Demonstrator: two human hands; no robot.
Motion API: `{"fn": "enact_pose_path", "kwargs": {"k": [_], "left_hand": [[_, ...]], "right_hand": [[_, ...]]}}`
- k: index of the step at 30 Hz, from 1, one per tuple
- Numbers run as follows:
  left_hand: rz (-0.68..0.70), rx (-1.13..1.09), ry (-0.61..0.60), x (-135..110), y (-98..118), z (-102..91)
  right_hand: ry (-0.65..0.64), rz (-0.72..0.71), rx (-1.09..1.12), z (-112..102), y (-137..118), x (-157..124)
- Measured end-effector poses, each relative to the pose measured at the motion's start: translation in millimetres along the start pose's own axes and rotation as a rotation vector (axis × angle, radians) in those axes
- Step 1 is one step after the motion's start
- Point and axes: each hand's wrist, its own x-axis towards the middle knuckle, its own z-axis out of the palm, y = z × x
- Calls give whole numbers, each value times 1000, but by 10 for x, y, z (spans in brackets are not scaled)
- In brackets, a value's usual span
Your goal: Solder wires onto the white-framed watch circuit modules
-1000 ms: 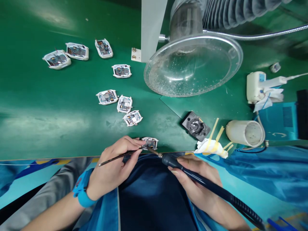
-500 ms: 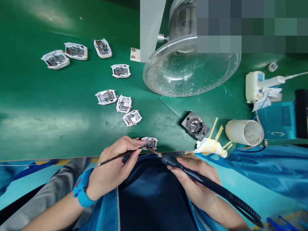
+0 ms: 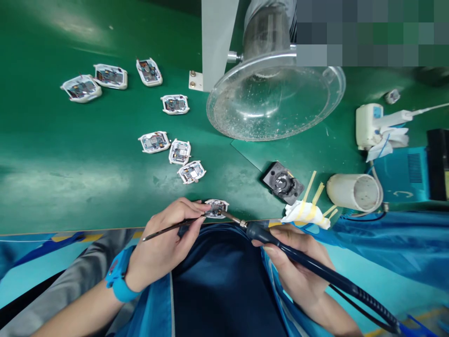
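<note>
1. Landmark: open white watch case (image 3: 219, 204), right by the near table edge (image 3: 87, 231).
2. Left hand (image 3: 171, 234): clamped on thin dark tool (image 3: 164, 230), fingertips at case's left end.
3. Right hand (image 3: 300, 257): wrapped around soldering iron (image 3: 268, 237), right of case; tip at case, exact contact can't tell.
4. Green tabletop (image 3: 245, 185) spans from case to black block (image 3: 283, 182), farther right.
5. Beyond case: clear hood (image 3: 259, 126), rim well apart from it.
6. Nearest other case (image 3: 191, 172): beyond landmark case, to its left, apart.
</note>
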Motion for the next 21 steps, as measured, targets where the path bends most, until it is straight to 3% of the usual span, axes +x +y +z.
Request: {"fn": "enact_pose_path", "kwargs": {"k": [4,10,14,21], "left_hand": [[-10,-36,-19,3,-19,-34],[-90,-287,-13,-6,-105,-99],[-82,-252,-10,-12,-117,-97],[-57,-200,10,-2,-112,-68]], "right_hand": [[-103,-98,59,30,46,48],[-239,-298,142,340,212,61],[-259,-360,94,469,279,52],[-238,-389,79,487,295,62]]}}
